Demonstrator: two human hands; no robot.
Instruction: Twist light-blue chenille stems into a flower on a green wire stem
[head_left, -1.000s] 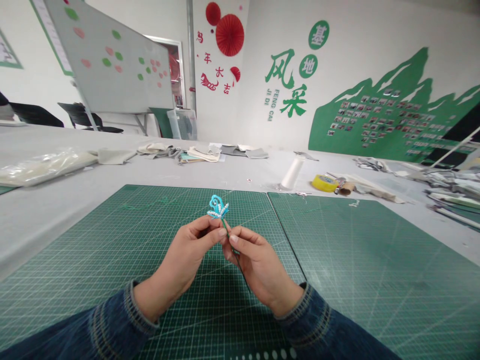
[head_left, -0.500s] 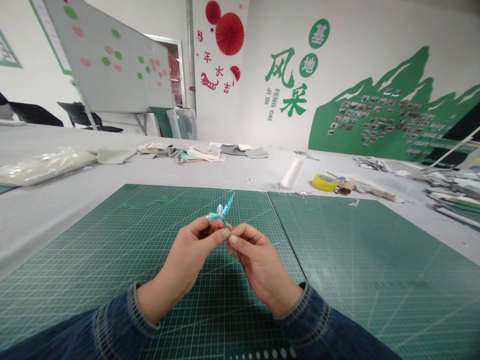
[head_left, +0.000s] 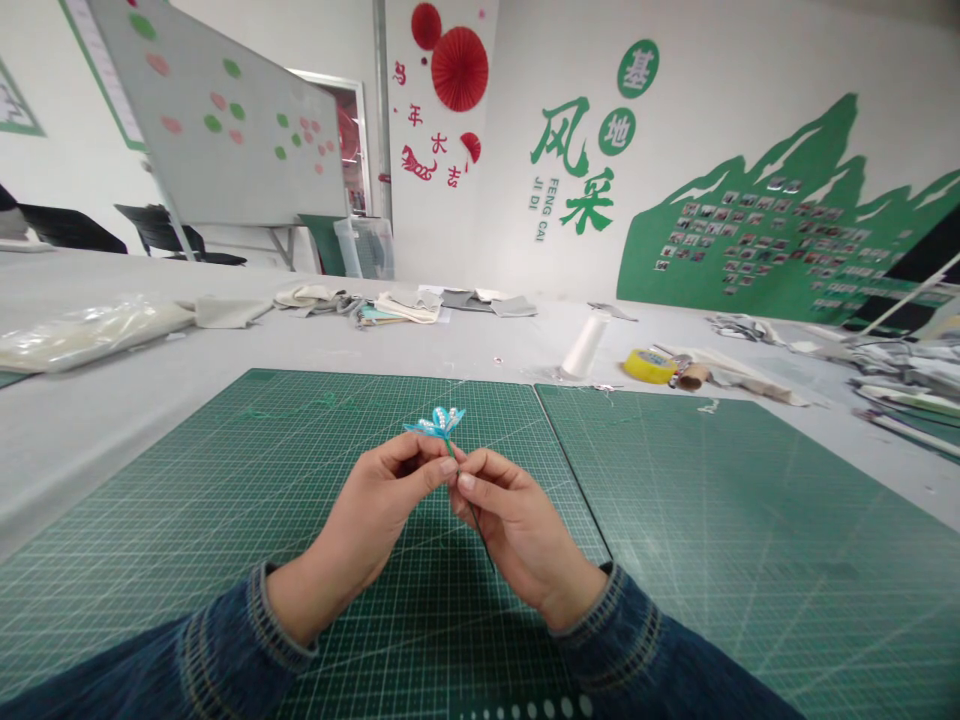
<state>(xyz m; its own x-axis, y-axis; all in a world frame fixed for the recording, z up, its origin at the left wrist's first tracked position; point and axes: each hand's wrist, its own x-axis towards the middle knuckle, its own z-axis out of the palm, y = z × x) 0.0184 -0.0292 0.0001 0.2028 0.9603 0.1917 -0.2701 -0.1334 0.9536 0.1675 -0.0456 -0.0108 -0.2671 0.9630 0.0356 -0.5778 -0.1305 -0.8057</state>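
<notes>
A small blue flower (head_left: 438, 424) with white bead-like dots on its petals points up above my fingertips. Its thin stem (head_left: 481, 538) is green near the petals and dark lower down, slanting toward the right. My left hand (head_left: 375, 510) pinches the stem just under the petals between thumb and fingers. Right beside it, my right hand (head_left: 521, 525) grips the same stem a little lower with thumb and forefinger. The fingertips of both hands nearly meet and hide part of the stem. Both hands are held above a green cutting mat (head_left: 225, 500).
A second cutting mat (head_left: 735, 520) adjoins on the right. Behind the mats stand a white thread cone (head_left: 586, 345) and a yellow tape roll (head_left: 649, 366). Fabric pieces (head_left: 409, 305) lie farther back, with a plastic-wrapped bundle (head_left: 90, 330) at left.
The flower has turned on its stem, so its petals now face differently and the long upright petal tip no longer shows. More of the dark lower stem is visible. Both hands stay nearly in place.
</notes>
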